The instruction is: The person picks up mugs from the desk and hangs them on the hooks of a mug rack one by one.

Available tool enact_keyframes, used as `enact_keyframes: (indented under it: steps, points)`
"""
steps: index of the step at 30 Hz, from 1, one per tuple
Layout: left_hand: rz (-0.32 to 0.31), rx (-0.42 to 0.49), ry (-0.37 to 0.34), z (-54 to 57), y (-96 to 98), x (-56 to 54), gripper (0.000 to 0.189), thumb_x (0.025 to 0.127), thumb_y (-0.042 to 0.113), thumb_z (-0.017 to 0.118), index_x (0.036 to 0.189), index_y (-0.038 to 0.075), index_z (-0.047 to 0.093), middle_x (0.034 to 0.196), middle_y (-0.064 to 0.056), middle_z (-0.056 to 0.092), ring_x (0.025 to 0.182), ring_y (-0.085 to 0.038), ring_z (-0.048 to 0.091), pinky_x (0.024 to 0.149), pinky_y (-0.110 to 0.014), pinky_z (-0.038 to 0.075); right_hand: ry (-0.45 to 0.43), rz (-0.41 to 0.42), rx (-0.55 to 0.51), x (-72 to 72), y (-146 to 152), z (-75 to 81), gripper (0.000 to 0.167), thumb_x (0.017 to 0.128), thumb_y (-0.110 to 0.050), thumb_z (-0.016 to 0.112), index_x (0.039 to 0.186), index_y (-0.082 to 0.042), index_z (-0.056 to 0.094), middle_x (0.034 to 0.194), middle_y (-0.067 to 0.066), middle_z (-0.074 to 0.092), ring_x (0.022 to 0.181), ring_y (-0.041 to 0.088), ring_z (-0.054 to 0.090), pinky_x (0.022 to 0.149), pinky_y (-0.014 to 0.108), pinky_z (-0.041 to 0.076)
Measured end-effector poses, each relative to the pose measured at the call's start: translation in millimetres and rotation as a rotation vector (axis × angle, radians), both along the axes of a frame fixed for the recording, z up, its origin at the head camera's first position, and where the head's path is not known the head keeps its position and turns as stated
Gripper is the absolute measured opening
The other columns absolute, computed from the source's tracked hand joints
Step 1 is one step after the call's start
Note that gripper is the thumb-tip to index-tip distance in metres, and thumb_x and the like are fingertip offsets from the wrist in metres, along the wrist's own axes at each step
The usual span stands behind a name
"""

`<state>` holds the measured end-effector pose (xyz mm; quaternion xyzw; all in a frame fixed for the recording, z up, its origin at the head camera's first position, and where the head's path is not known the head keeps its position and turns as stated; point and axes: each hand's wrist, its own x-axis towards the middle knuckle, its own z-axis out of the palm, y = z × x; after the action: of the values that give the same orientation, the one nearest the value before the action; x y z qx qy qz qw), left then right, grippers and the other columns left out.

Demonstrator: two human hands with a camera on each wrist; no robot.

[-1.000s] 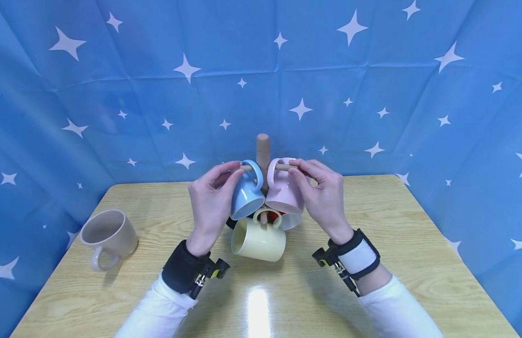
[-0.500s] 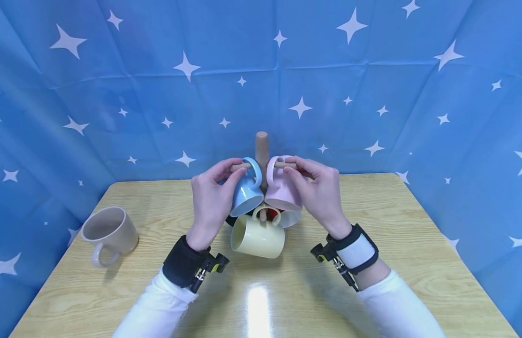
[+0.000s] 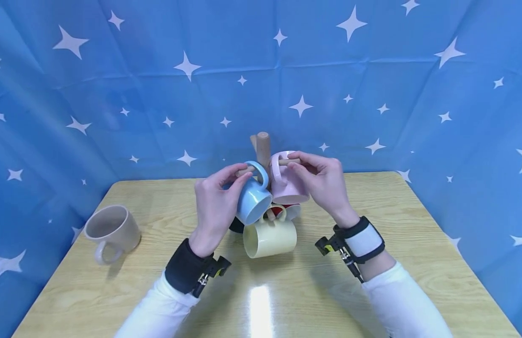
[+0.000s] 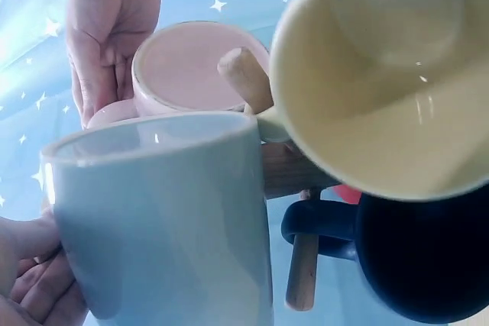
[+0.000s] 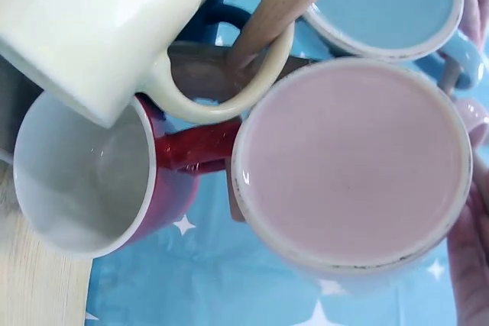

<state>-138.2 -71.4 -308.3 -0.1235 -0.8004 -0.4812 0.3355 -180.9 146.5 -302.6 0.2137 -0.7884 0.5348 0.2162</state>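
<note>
A wooden mug tree (image 3: 263, 148) stands at the table's back middle, several mugs hung by their handles on its pegs. My left hand (image 3: 214, 202) pinches the left peg (image 3: 245, 172), where a light blue mug (image 3: 251, 204) hangs tilted. On the other side my right hand (image 3: 328, 185) pinches the right peg (image 3: 289, 162), which carries a pink mug (image 3: 291, 185). Lower down hangs a pale yellow mug (image 3: 274, 238) on a front peg. The right wrist view shows a red mug (image 5: 170, 196) with a white inside; a dark navy mug (image 4: 428, 257) appears in the left wrist view.
A beige-grey mug (image 3: 114, 230) stands upright at the table's left, its handle towards me. Behind the wood-grain table (image 3: 168, 291) hangs a blue curtain (image 3: 227, 42) with white stars. Both wrists wear straps with small cameras.
The mug tree has turned a little: the blue and yellow mugs have shifted right, the pink one right and slightly back. Another peg now shows behind the post. Both hands keep hold of their pegs.
</note>
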Motion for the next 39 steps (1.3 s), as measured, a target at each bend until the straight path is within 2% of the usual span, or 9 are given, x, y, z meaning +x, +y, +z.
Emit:
enact_keyframes:
  steps: [14,16,19,21,23,27,33,39]
  points:
    - [-0.002,-0.108,0.137,-0.2,2.0,9.3,0.020,0.087,0.007,0.085,0.104,-0.003,0.081,0.094,-0.019,0.082,0.080,-0.029,0.082,0.074,-0.043,0.066,-0.071,0.162,0.038,-23.6,13,-0.4,0.019,0.096,0.000,0.072,0.114,0.006,0.077,0.099,0.028,0.079,0.079,-0.007,0.069,0.071,0.012,0.055]
    - [0.007,-0.127,0.157,-0.4,3.6,10.4,0.020,0.087,0.007,0.085,0.103,-0.003,0.081,0.092,-0.019,0.082,0.080,-0.029,0.082,0.072,-0.043,0.066,-0.071,0.181,0.042,-27.1,15,-0.5,0.019,0.097,0.000,0.072,0.114,0.005,0.077,0.096,0.021,0.080,0.076,-0.005,0.068,0.069,0.013,0.054]
    - [0.018,-0.152,0.172,0.0,6.7,12.5,0.020,0.086,0.008,0.085,0.103,-0.002,0.082,0.092,-0.019,0.082,0.080,-0.028,0.082,0.071,-0.041,0.066,-0.074,0.209,0.039,-32.2,17,-0.6,0.018,0.098,-0.001,0.071,0.113,0.005,0.077,0.090,-0.002,0.081,0.072,-0.003,0.066,0.066,0.014,0.052]
    - [0.029,-0.174,0.177,0.2,9.1,13.6,0.020,0.086,0.008,0.085,0.104,-0.002,0.082,0.092,-0.018,0.082,0.080,-0.028,0.082,0.071,-0.040,0.066,-0.083,0.232,0.043,-35.1,20,-0.2,0.018,0.099,-0.003,0.070,0.114,0.005,0.076,0.089,-0.018,0.078,0.072,-0.003,0.066,0.068,0.013,0.053]
    - [0.038,-0.202,0.188,0.3,11.3,15.1,0.021,0.086,0.009,0.086,0.104,-0.001,0.082,0.092,-0.018,0.083,0.080,-0.028,0.082,0.071,-0.039,0.066,-0.096,0.259,0.049,-38.4,23,0.1,0.019,0.100,-0.005,0.070,0.115,0.005,0.076,0.091,-0.026,0.075,0.076,-0.003,0.067,0.072,0.014,0.055]
    - [0.064,-0.285,0.234,0.3,15.4,17.8,0.021,0.086,0.010,0.086,0.104,0.000,0.082,0.091,-0.016,0.083,0.078,-0.026,0.081,0.069,-0.036,0.065,-0.127,0.301,0.082,-46.0,28,1.2,0.020,0.102,-0.009,0.068,0.116,0.003,0.075,0.098,-0.026,0.075,0.084,-0.002,0.069,0.080,0.016,0.058]
    - [0.124,-0.444,0.332,0.3,22.3,22.5,0.018,0.087,0.014,0.086,0.101,0.004,0.079,0.086,-0.010,0.082,0.069,-0.021,0.078,0.061,-0.030,0.061,-0.174,0.364,0.127,-56.4,34,4.4,0.023,0.104,-0.012,0.066,0.121,0.002,0.075,0.102,-0.022,0.077,0.091,0.000,0.072,0.084,0.018,0.059]
    - [0.135,-0.482,0.378,-0.5,27.4,25.1,0.016,0.088,0.015,0.085,0.099,0.007,0.076,0.084,-0.008,0.082,0.070,-0.020,0.079,0.060,-0.028,0.061,-0.189,0.394,0.157,-62.8,39,8.5,0.024,0.104,-0.012,0.065,0.122,0.002,0.073,0.102,-0.022,0.078,0.092,0.000,0.073,0.083,0.016,0.058]
